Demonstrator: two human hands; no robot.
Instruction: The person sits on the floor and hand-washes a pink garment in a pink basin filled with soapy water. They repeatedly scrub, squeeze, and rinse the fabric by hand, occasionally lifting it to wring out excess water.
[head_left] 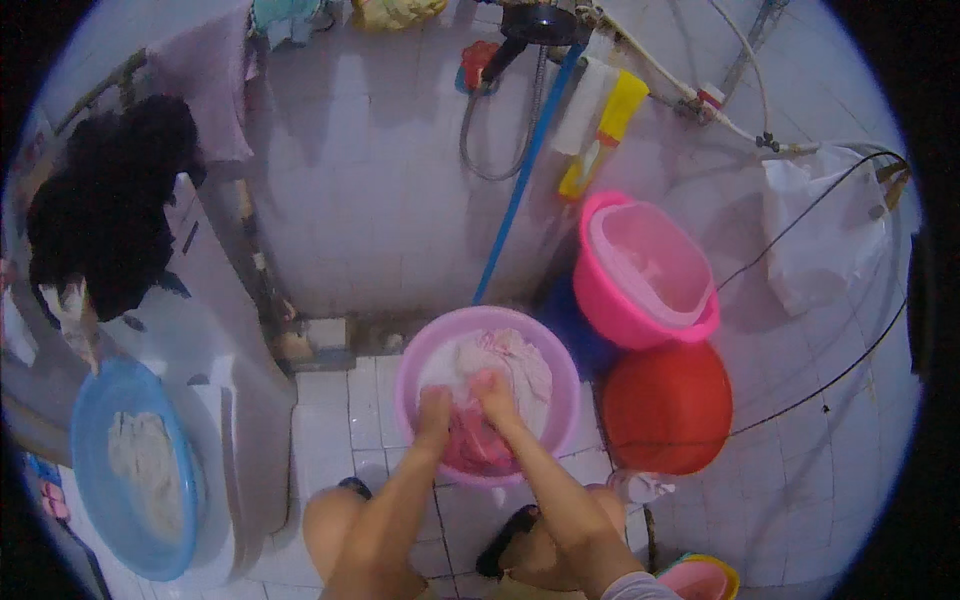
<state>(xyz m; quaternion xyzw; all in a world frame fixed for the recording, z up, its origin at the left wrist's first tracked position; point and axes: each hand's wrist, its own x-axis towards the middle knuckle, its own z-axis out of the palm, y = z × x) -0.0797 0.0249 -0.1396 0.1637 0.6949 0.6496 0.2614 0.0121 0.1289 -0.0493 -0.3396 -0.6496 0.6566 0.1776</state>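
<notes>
A pink-purple basin (408, 372) stands on the floor in front of me, with wet cloth and whitish water in it. Both my hands are down inside it. My left hand (436, 408) is at the left part of the basin, closed on the edge of a deep pink cloth (476, 440); its fingers look blurred. Just to the right, my right hand (490, 390) has its fingers curled around the upper part of the same cloth. A pale pink garment (525, 365) lies bunched beyond and beside my right hand, against the basin's far right side.
On the left, a light blue basin (85, 450) with whitish cloth rests on a white appliance (250, 430); dark clothes (120, 200) hang above. At right, bright pink basins (600, 290) stand above a red basin (668, 410). A blue pole (525, 180) leans on the wall.
</notes>
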